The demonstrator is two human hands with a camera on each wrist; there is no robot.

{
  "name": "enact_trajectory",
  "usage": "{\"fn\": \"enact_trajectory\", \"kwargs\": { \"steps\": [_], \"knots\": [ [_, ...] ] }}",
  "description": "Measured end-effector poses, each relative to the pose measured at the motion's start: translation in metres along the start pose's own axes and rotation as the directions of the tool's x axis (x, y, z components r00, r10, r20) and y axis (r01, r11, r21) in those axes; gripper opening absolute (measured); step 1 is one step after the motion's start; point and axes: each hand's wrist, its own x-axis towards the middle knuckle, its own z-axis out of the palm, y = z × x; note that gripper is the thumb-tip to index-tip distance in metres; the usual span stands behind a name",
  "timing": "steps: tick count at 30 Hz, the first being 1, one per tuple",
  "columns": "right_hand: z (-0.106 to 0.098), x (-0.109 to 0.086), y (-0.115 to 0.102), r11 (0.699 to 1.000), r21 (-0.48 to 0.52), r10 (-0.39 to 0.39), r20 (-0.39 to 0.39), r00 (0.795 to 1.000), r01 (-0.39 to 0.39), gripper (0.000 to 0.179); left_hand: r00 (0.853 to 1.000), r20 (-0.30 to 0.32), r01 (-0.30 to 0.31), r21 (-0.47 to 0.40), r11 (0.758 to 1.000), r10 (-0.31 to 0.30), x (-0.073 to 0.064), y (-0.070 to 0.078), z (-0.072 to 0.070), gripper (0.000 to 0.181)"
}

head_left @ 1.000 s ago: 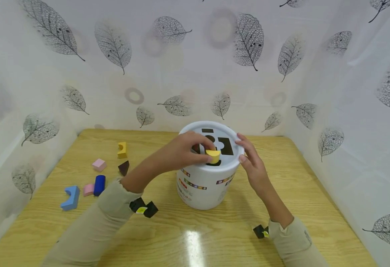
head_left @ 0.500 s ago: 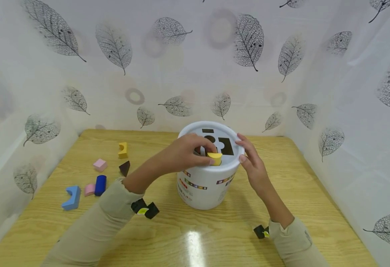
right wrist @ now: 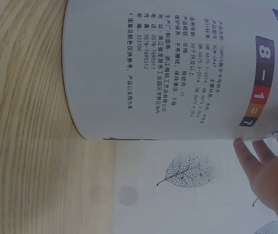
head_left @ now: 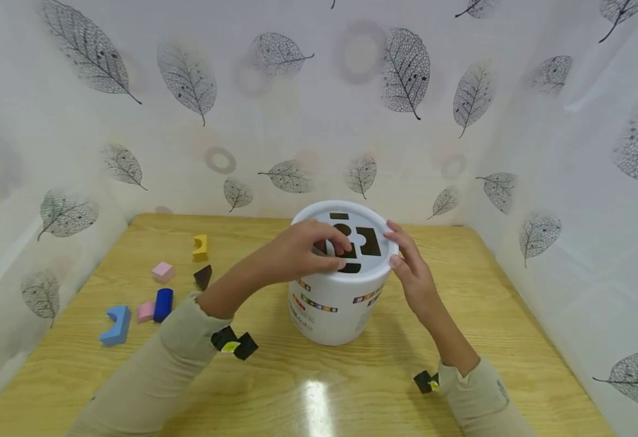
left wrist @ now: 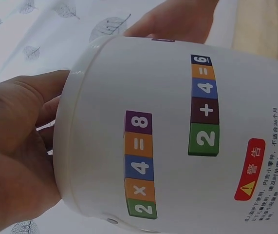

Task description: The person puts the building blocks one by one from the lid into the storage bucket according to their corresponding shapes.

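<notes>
In the head view a white bucket stands upright, its pale lid cut with several dark shaped holes. My left hand is over the lid's left side, fingers loosely bent and thumb by the front slot, with nothing held. The left wrist view has this hand at the lid's edge beside the printed sums. On the right rim rests my right hand, its thumb and fingers spread along the edge. The right wrist view shows that hand with fairly straight fingers touching the rim.
Toy blocks lie on the wooden table at left: a yellow arch, a dark triangle, a blue cylinder, a light blue arch, and pink blocks. A leaf-print curtain surrounds the table's back and sides.
The yellow half-round block pinched in my left hand has gone down through the front slot of the lid and is out of sight. My right hand has stayed on the rim.
</notes>
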Motion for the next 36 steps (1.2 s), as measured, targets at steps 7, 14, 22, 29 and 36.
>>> {"fn": "enact_trajectory", "kwargs": {
  "steps": [7,14,22,29,36],
  "knots": [
    [0.0,0.0,0.001,1.0,0.02,-0.005,-0.007,1.0,0.005,0.041,0.999,-0.037,-0.018,-0.031,0.999,0.017,-0.005,-0.006,-0.006,0.019],
    [0.0,0.001,0.003,0.999,0.035,-0.018,-0.003,1.0,0.018,0.041,0.994,-0.104,0.028,-0.053,0.998,-0.033,-0.024,-0.014,-0.021,0.023],
    [0.0,0.0,0.002,1.0,0.028,-0.011,-0.009,1.0,0.012,0.041,0.977,-0.185,0.099,-0.022,0.995,-0.101,-0.052,-0.036,-0.044,0.028],
    [0.001,0.0,0.0,1.0,0.027,-0.007,-0.008,1.0,0.007,0.042,0.955,-0.201,0.221,-0.008,0.975,-0.218,-0.077,-0.069,-0.062,0.03],
    [0.001,0.0,0.0,1.0,0.026,0.0,-0.007,1.0,0.0,0.042,0.928,-0.202,0.319,-0.001,0.948,-0.312,-0.097,-0.101,-0.076,0.04]
  ]
}}
